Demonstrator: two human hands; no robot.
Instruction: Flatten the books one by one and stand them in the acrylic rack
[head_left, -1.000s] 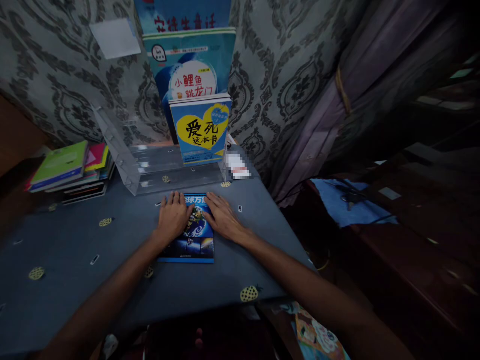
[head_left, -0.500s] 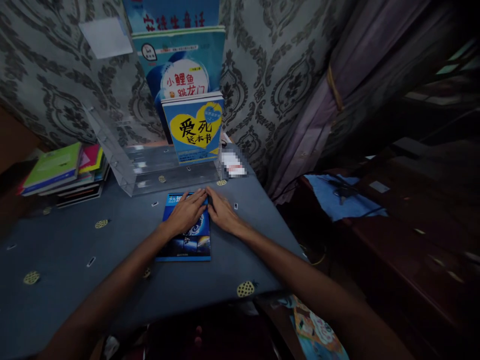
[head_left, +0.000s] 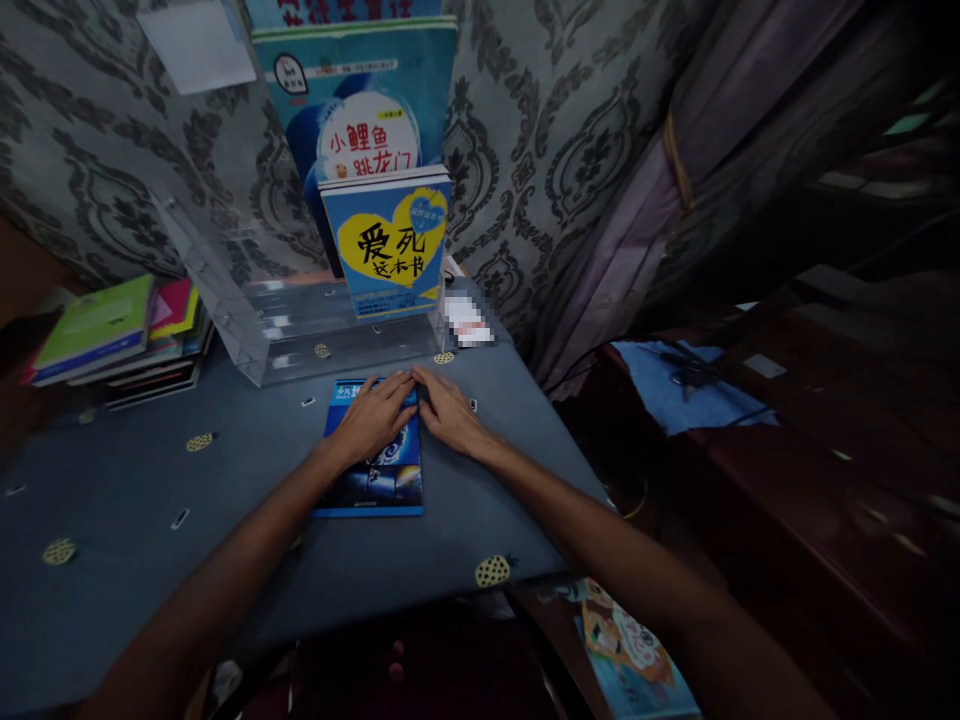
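Observation:
A blue book (head_left: pixel 375 495) with space pictures on its cover lies flat on the table. Across its upper half my left hand (head_left: pixel 375 415) rests palm down, fingers stretched out, hiding part of the title. My right hand (head_left: pixel 448 412) lies at the book's upper right edge, its fingers extended and the tips at the corner, close to the left fingertips. Neither hand is wrapped round anything. Behind them stands a clear acrylic rack (head_left: pixel 247 330), which holds a blue book with a yellow heart (head_left: pixel 390 250) in front of a taller teal book (head_left: pixel 360 80).
A stack of books and notebooks (head_left: pixel 97 330) sits on the table's left. White paper (head_left: pixel 469 322) lies right of the rack. The dark blue tablecloth (head_left: pixel 247 480) has pineapple prints. To the right are a curtain (head_left: pixel 600 270) and a dark red surface with blue cloth (head_left: pixel 667 385).
The view has tilted slightly, so the rack and books sit a little higher in it. My hands stay on and beside the blue book, nearly still.

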